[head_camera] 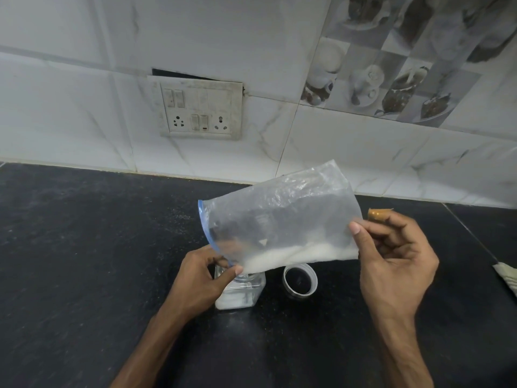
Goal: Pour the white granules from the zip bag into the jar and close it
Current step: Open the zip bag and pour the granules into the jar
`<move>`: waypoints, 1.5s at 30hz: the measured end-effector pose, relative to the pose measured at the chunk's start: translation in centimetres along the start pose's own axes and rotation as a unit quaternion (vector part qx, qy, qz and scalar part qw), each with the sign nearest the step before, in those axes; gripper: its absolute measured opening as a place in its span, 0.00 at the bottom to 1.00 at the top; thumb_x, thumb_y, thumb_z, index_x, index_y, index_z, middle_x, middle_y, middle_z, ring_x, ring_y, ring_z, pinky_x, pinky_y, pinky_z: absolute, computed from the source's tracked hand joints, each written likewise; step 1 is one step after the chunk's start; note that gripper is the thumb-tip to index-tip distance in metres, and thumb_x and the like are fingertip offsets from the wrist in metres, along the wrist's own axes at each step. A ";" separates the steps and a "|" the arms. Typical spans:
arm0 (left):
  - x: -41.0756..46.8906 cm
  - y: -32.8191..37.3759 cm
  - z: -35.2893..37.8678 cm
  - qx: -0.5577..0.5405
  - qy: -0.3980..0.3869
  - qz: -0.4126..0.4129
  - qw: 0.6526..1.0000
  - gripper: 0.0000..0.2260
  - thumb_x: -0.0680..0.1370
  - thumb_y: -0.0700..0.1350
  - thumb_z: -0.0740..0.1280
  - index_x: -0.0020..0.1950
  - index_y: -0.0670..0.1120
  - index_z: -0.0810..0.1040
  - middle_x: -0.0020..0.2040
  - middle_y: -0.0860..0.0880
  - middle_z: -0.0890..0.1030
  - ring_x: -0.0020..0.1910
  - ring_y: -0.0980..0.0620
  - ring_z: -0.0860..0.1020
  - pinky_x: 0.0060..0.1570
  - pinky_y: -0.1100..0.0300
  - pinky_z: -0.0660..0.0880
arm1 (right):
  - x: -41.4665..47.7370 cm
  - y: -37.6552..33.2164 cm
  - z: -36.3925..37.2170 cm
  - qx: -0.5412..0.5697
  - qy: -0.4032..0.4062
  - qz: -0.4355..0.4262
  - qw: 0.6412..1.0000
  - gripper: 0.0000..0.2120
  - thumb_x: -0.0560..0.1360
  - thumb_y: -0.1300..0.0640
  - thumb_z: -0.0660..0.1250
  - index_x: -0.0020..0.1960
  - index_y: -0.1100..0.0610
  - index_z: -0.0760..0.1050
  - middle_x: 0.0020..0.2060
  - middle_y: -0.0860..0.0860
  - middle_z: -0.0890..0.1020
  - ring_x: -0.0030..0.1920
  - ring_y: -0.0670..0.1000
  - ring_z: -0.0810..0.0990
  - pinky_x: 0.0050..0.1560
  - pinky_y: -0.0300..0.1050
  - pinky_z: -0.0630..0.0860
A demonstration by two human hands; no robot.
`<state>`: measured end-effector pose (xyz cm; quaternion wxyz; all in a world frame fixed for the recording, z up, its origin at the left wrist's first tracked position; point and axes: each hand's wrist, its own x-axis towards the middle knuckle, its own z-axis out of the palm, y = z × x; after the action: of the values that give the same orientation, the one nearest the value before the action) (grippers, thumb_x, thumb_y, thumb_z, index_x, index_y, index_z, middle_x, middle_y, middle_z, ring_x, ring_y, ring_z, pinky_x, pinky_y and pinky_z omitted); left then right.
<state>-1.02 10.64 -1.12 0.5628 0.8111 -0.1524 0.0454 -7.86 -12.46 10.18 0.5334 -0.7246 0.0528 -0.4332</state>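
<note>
A clear zip bag [279, 217] with a blue zip edge hangs tilted over the open clear jar [240, 292], its mouth corner down at the jar's opening. White granules [293, 254] lie along the bag's lower edge and a layer sits in the jar's bottom. My left hand [204, 275] pinches the bag's mouth corner right above the jar. My right hand [391, 261] pinches the bag's raised bottom end. The jar's white lid [300, 281] lies upturned on the counter just right of the jar.
The black stone counter [84, 261] runs to a white tiled wall with a switch and socket panel [200, 110]. A small brown object [376, 214] sits behind my right hand. A pale cloth corner [507, 275] shows at the right edge.
</note>
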 end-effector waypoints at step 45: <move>-0.2 0.2 0.0 -0.009 0.006 -0.004 1.000 0.14 0.70 0.39 0.77 0.38 0.60 0.81 0.38 0.65 0.83 0.40 0.62 0.82 0.43 0.66 0.76 | 0.1 -0.2 0.6 0.007 -0.001 -0.025 1.000 0.15 0.71 0.68 0.76 0.48 0.50 0.79 0.42 0.44 0.85 0.43 0.44 0.85 0.47 0.34 0.79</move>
<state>-1.30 10.64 -0.94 0.5710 0.8065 -0.1463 0.0464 -7.51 -12.02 10.40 0.5277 -0.7220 0.0309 -0.4464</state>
